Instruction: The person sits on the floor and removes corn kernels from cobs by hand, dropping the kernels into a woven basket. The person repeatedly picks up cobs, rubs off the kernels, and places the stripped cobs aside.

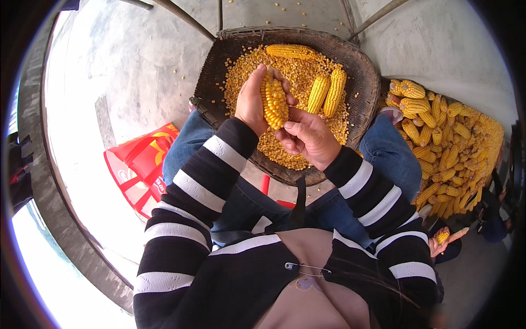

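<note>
My left hand [252, 98] is wrapped around a yellow ear of dried corn [274, 100], which stands nearly upright over the basket. At the ear's lower end, the thumb and fingers of my right hand [308, 133] touch the kernels; whether a loose kernel is pinched there is hidden. Below both hands lies a dark woven basket [365, 82] with a bed of loose corn kernels [246, 74]. On the kernels rest another whole ear [291, 52] at the far side and two ears side by side, one nearer [318, 94] and one further right [335, 92].
A large heap of corn ears [446, 148] lies to my right. Close by, another person's hand [437, 242] holds a partly shelled ear. A red bag [141, 164] stands on the concrete floor at left. Wooden poles [185, 16] stand beyond the basket, and stray kernels dot the floor.
</note>
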`<state>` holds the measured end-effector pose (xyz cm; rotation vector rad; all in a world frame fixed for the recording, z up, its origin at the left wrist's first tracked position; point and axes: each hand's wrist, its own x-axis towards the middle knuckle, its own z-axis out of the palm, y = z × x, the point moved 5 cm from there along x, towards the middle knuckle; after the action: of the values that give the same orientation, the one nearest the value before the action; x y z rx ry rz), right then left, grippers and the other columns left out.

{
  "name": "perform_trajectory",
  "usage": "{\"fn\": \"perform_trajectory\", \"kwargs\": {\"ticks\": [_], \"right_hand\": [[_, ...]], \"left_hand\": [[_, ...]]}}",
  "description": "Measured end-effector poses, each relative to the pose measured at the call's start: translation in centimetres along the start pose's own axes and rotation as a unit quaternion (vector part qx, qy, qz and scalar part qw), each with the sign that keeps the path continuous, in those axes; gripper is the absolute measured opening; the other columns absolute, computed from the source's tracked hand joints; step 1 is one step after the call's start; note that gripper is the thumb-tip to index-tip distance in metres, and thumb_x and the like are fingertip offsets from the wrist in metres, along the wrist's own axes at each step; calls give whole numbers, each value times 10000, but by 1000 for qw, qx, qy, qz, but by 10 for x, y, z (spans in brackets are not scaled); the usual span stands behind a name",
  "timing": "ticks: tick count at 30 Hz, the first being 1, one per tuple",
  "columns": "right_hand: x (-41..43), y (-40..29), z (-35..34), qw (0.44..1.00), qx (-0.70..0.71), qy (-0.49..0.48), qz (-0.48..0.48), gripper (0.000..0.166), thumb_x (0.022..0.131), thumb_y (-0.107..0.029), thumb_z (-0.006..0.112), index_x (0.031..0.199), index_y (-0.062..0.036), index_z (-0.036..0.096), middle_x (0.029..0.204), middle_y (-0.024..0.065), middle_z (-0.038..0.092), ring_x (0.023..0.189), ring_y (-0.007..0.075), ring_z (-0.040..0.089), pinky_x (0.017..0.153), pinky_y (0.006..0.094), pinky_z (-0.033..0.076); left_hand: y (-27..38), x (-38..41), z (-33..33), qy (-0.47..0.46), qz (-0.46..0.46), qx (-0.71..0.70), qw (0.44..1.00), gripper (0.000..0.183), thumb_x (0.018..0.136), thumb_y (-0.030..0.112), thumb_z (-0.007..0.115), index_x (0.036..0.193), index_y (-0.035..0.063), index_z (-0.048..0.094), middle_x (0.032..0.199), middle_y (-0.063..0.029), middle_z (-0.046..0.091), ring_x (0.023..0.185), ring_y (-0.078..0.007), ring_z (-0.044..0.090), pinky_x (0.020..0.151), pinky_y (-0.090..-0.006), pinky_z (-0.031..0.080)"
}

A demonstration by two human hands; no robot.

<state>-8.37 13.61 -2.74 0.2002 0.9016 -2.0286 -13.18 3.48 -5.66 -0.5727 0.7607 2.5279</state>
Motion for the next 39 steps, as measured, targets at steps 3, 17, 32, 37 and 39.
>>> {"fn": "perform_trajectory", "kwargs": {"ticks": [3,17,32,37,39], "right_hand": [[1,4,-3,1000,22,4,11,122,885,-133,477,972,-53,506,769,31,535,545,38,428,464,174,349],[0,-2,8,1000,-16,13,10,123,850,-68,460,971,-51,472,755,31,529,515,43,407,441,187,330],[2,15,-1,995,-49,49,69,165,851,-93,383,1009,-92,430,763,1,446,508,26,318,429,163,266],[4,18,-7,997,-26,43,61,242,847,-52,364,1080,-100,411,779,20,467,521,38,359,436,168,283],[4,16,-5,998,-16,20,58,263,845,-50,373,1101,-102,406,795,32,485,528,53,392,444,175,306]], "left_hand": [[1,-1,3,-17,18,21,999,340,899,416,417,901,78,450,771,-93,515,610,-218,538,610,-350,491],[2,-2,2,1,0,39,999,350,900,415,420,890,66,453,746,-99,523,582,-235,557,548,-343,500],[5,-5,7,10,79,220,972,295,934,316,412,885,35,490,719,-100,559,555,-204,576,508,-307,506],[3,-4,2,51,34,167,984,301,927,329,414,879,42,491,731,-103,561,562,-210,575,513,-314,505],[3,-5,0,68,16,138,988,303,924,334,416,876,44,491,732,-104,560,556,-211,572,511,-314,505]]}}
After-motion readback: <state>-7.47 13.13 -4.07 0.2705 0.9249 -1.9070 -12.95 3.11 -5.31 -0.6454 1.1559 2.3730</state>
